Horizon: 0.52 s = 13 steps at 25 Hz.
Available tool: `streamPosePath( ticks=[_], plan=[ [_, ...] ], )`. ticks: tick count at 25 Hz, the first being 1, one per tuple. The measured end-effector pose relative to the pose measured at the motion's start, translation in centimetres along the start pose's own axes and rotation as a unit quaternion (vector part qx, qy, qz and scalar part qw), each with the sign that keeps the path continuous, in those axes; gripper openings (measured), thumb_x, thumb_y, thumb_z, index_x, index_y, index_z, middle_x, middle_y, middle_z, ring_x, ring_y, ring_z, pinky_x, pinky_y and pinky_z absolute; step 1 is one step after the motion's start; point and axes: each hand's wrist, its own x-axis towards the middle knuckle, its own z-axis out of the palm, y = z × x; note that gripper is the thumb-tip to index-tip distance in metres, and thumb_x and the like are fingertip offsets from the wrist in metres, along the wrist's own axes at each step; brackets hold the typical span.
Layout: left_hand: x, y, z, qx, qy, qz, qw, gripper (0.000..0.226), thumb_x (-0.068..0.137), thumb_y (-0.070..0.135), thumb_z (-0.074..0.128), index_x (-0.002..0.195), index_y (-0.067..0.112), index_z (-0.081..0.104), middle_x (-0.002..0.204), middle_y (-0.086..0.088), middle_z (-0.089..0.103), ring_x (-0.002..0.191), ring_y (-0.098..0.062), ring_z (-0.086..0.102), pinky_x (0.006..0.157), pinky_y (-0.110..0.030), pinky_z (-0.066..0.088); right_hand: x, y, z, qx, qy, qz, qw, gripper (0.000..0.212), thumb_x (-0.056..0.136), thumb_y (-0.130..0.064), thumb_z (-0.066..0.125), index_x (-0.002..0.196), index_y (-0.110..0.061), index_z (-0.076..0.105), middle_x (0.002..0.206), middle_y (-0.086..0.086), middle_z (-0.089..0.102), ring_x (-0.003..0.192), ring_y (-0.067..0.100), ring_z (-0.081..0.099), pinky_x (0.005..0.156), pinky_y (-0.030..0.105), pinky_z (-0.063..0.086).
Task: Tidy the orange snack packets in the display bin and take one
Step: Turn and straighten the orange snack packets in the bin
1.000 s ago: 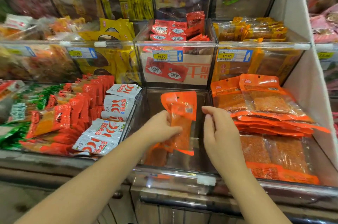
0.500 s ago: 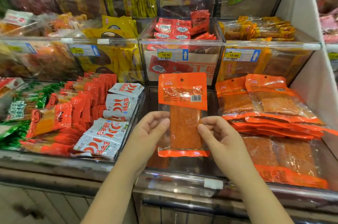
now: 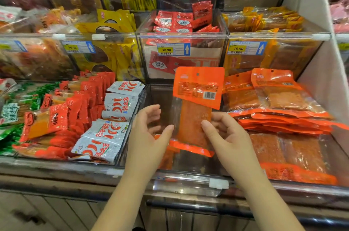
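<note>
One orange packet (image 3: 196, 106) hangs in the air over the middle display bin (image 3: 188, 180), between both hands and above the bin's front rim. Its long axis is near vertical: orange header with barcode up top, bottom seal low, the whole thing leaning a touch. The barcode side faces the camera.

Right hand (image 3: 228, 136) holds it, with the thumb (image 3: 205, 126) pressed on the front near the right edge and the fingers curled behind. Left hand (image 3: 149, 132) is loose and wide, fingers spread and lightly bent, holding nothing. Its thumb tip sits at the packet's left edge, and I cannot tell if it touches the clear film. So the right hand is the carrier. The left is free, just beside the packet's left side.

A few other orange packets (image 3: 168, 159) lie low in the same bin, under the held one and partly hidden by the left hand. The bin to the right carries a big pile of orange packets (image 3: 283, 117), flat and fanned. White chilli packets (image 3: 119, 104) stand in the bin to the left.

Judgement: the take step looks to be in hand, since the packet is clear of the bin floor. The coming move turns on the upright axis and the right-hand pinch. A pull toward the body goes straight back over the front rim, and the bottom seal is the part nearest that rim. The left hand is nearer the leftover packets if tidying is not done.
</note>
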Motion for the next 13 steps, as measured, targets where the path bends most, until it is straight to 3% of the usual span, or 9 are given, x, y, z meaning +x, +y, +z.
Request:
streamPosePath(
  ticks=[2,4,5,8,11,13],
  plan=[
    [-0.4,0.4,0.2,0.047,-0.072,0.033,0.996,0.041,0.092,0.026,0.073,0.13,0.032,0.059,0.124,0.012,0.064,0.115,0.001,0.061,0.088,-0.017,0.053,0.0,0.1,0.0,-0.023,-0.01,-0.024,0.999,0.014,0.099,-0.035,0.063,0.112,-0.039,0.066,0.104,-0.018,0.075,0.098,0.002,0.07,0.083,0.026,0.06],
    [-0.6,1.0,0.4,-0.016,-0.213,-0.03,0.976,0.049,0.089,0.043,0.067,0.136,0.035,0.055,0.125,0.015,0.067,0.115,0.004,0.062,0.087,-0.015,0.053,-0.2,-0.1,0.0,-0.07,-0.067,-0.047,0.994,0.021,0.101,-0.038,0.057,0.118,-0.04,0.067,0.109,-0.023,0.073,0.106,-0.003,0.067,0.088,0.018,0.054],
    [-0.5,1.2,0.5,-0.034,-0.238,-0.05,0.969,0.049,0.089,0.043,0.066,0.136,0.036,0.054,0.124,0.019,0.068,0.115,0.005,0.063,0.089,-0.016,0.053,-0.4,-0.2,0.0,-0.094,-0.087,-0.053,0.99,0.024,0.102,-0.04,0.053,0.12,-0.04,0.068,0.11,-0.026,0.072,0.108,-0.005,0.066,0.089,0.015,0.052],
    [0.0,1.3,0.0,-0.12,-0.209,-0.096,0.966,0.031,0.101,0.024,0.058,0.13,0.032,0.057,0.121,0.015,0.072,0.113,-0.007,0.068,0.091,-0.026,0.058,-0.2,0.4,0.0,-0.119,-0.033,-0.073,0.99,0.027,0.1,-0.04,0.053,0.124,-0.037,0.066,0.113,-0.025,0.067,0.109,-0.003,0.063,0.088,0.016,0.052],
    [0.2,1.2,-0.6,-0.233,-0.198,-0.136,0.942,0.038,0.095,0.025,0.056,0.134,0.025,0.058,0.124,0.003,0.073,0.115,-0.019,0.069,0.09,-0.035,0.06,0.0,0.6,0.0,-0.085,0.008,-0.036,0.996,0.045,0.094,-0.039,0.065,0.137,-0.038,0.053,0.118,-0.023,0.062,0.111,-0.001,0.06,0.088,0.023,0.053],
    [0.1,1.3,-0.7,-0.251,-0.183,-0.121,0.943,0.04,0.092,0.024,0.057,0.132,0.021,0.059,0.123,-0.001,0.073,0.113,-0.019,0.07,0.088,-0.032,0.06,-0.1,0.5,-0.1,-0.047,-0.02,-0.01,0.999,0.038,0.094,-0.038,0.066,0.132,-0.038,0.057,0.107,-0.018,0.069,0.104,0.002,0.065,0.087,0.028,0.056]
  ],
)
